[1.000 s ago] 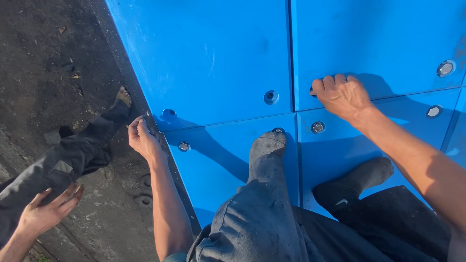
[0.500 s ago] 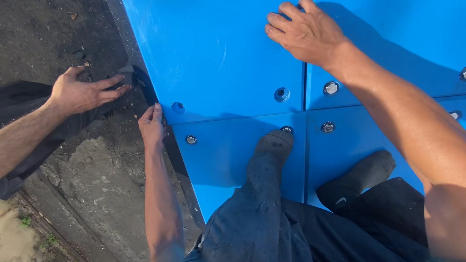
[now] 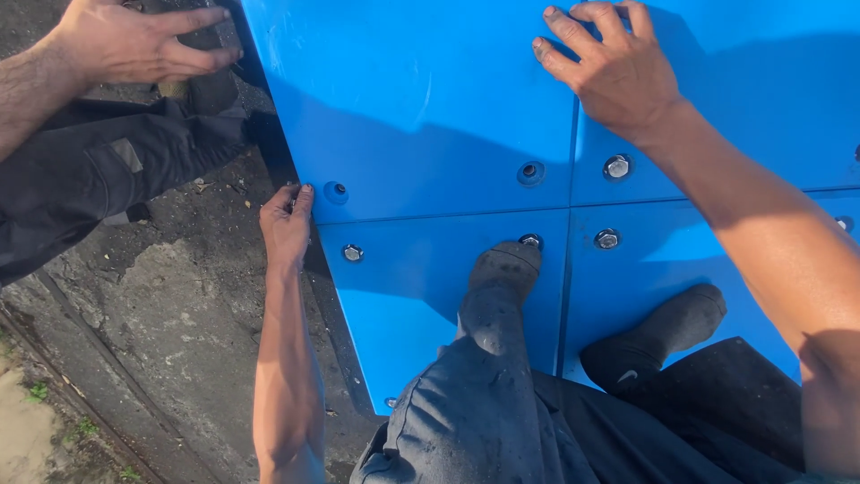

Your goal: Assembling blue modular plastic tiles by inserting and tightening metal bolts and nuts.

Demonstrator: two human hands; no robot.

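outdoor work site | bolted blue panels (image 3: 421,108) | rough, cracked ground (image 3: 170,314) | direct sun, hard shadows

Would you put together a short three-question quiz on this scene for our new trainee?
1. True or false: the right hand rests flat on the blue panels, close to the vertical seam between two of them.
2. Where is the left hand?
A. at the left edge of the panels, near a bolt hole
B. on the sock
C. on the dark ground, away from the panels
3. Fill in: the person's feet, in dark ____, rest on the lower panels.

Key
1. True.
2. A.
3. socks. Another person's hand reaches in at the upper left.
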